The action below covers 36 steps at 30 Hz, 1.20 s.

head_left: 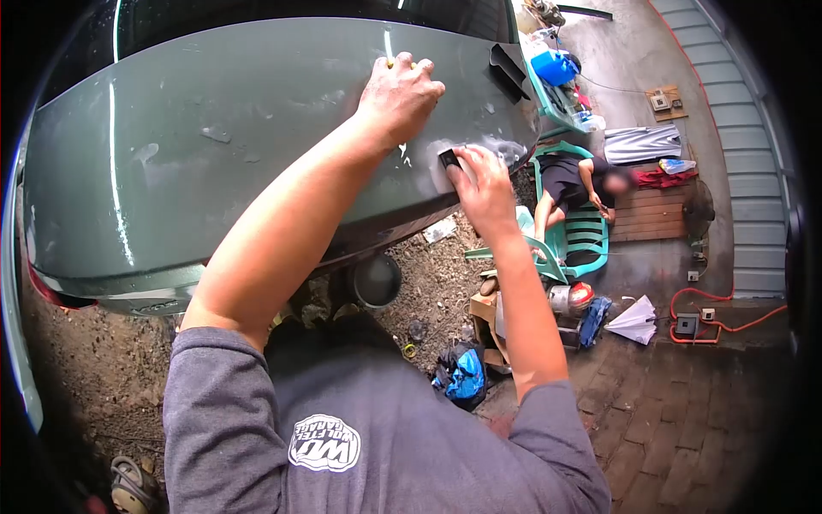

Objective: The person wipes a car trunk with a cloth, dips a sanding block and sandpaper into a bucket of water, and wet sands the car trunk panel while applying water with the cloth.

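The grey-green trunk lid (257, 111) of a car spreads out in front of me, with several pale patches on its paint. My right hand (485, 188) is closed around a small black block (448, 158), which rests on a whitish, dusty patch (437, 177) near the lid's right rear corner. Farther up the panel, my left hand (399, 96) is closed with its fingers curled down on the surface. Bits of something yellow (390, 63) show at its fingertips; most of it is hidden under the hand. White specks lie on the paint between both hands.
A dark bucket (377, 281) stands on the gravel below the bumper. To the right, a person (569, 184) sits in a green plastic chair (589, 240). A blue container (555, 67), a bag (462, 374), a cardboard box (486, 319) and an orange hose (745, 325) are around.
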Motion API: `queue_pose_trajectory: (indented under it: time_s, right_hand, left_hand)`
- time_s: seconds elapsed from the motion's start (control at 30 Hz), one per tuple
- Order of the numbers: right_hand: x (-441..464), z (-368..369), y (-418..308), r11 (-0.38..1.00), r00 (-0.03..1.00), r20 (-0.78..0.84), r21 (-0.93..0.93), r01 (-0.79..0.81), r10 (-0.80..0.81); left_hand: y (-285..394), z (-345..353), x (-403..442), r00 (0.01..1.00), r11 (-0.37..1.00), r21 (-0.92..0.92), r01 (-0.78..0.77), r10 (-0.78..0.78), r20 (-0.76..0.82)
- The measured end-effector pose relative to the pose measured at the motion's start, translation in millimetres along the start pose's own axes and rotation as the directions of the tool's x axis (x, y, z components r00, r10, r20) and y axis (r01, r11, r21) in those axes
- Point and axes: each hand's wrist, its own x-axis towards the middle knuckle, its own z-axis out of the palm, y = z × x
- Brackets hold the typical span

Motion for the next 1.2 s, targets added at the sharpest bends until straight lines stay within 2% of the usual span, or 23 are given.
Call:
queue_pose_trajectory:
  time_s: [0.07, 0.13, 0.23, 0.27, 0.33, 0.43, 0.57, 0.67, 0.7, 0.73, 0.8, 0.9, 1.03, 1.13, 1.17, 1.2]
  right_hand:
    - [-23.4, -1.0, -6.8, 0.999, 1.0, -0.002, -0.047, 0.022, -0.022]
    - [-41.0, -7.9, -18.4, 0.999, 1.0, 0.014, 0.036, -0.029, 0.028]
    - [-9.7, 2.5, 5.0, 0.999, 1.0, 0.005, -0.025, 0.026, -0.026]
    - [3.6, 6.5, 10.8, 0.999, 1.0, -0.02, 0.026, 0.021, -0.021]
    - [-4.7, 7.0, 0.8, 0.998, 0.998, -0.049, -0.064, 0.023, -0.026]
    - [-39.1, -8.6, -25.2, 0.999, 0.999, -0.007, 0.039, -0.038, 0.038]
    - [5.3, 3.2, -3.9, 0.999, 0.999, -0.016, 0.038, 0.032, -0.031]
    - [-18.0, -2.5, -18.1, 0.999, 0.999, -0.001, 0.005, 0.034, -0.034]
    - [-31.2, -8.5, -27.5, 0.998, 0.999, 0.027, 0.052, -0.019, 0.018]
    - [-34.4, -10.7, -28.5, 0.996, 1.0, 0.019, 0.094, 0.001, -0.003]
    - [-17.2, -12.7, -23.5, 0.995, 0.998, 0.043, 0.092, 0.043, -0.048]
    - [-1.4, -0.4, -16.2, 0.993, 1.0, 0.014, 0.12, -0.009, 0.007]
    - [-29.5, -10.2, -29.5, 0.993, 1.0, -0.014, 0.119, 0.026, -0.024]
    - [-0.3, -0.3, -1.4, 0.997, 0.999, -0.017, 0.067, 0.045, -0.044]
    - [10.3, 1.3, 3.5, 0.995, 1.0, 0.003, 0.099, 0.021, -0.021]
    - [8.3, 4.0, 5.9, 0.996, 0.999, -0.02, 0.083, 0.045, -0.043]
  left_hand:
    - [-1.7, -0.8, -1.0, 1.0, 1.0, -0.002, -0.005, 0.005, 0.0]
    - [-2.4, -3.0, 0.3, 1.0, 1.0, -0.006, -0.006, 0.006, -0.002]
    - [-0.6, -4.1, -0.1, 1.0, 1.0, 0.005, -0.01, 0.01, 0.015]
    - [1.7, -3.2, -1.3, 1.0, 1.0, 0.003, -0.01, 0.01, 0.015]
    - [2.5, -2.2, -1.9, 1.0, 1.0, 0.005, -0.019, 0.019, 0.014]
    - [3.7, 0.2, -1.9, 1.0, 1.0, 0.0, -0.019, 0.019, 0.009]
    - [12.7, 0.3, -5.6, 0.997, 0.997, -0.053, -0.05, 0.053, 0.049]
    - [7.9, 3.3, -3.9, 0.998, 0.997, -0.033, -0.065, 0.066, 0.01]
    - [7.2, 4.1, -3.7, 0.998, 0.998, -0.018, -0.067, 0.066, -0.009]
    - [7.8, 5.6, -3.8, 0.997, 0.997, -0.008, -0.075, 0.074, -0.022]
    - [7.8, 4.3, -1.8, 0.997, 0.997, -0.037, -0.068, 0.069, 0.02]
    - [9.4, -4.4, -2.9, 0.995, 0.996, -0.071, -0.049, 0.055, 0.083]
    - [6.4, 5.9, -5.0, 0.996, 0.996, -0.027, -0.081, 0.081, -0.026]
    - [7.2, 3.4, -5.9, 0.997, 0.995, -0.065, -0.076, 0.076, -0.01]
    - [7.9, -4.0, -4.5, 0.996, 0.996, -0.062, -0.071, 0.074, 0.058]
    - [8.0, -2.5, -5.3, 0.996, 0.996, -0.061, -0.072, 0.074, 0.039]
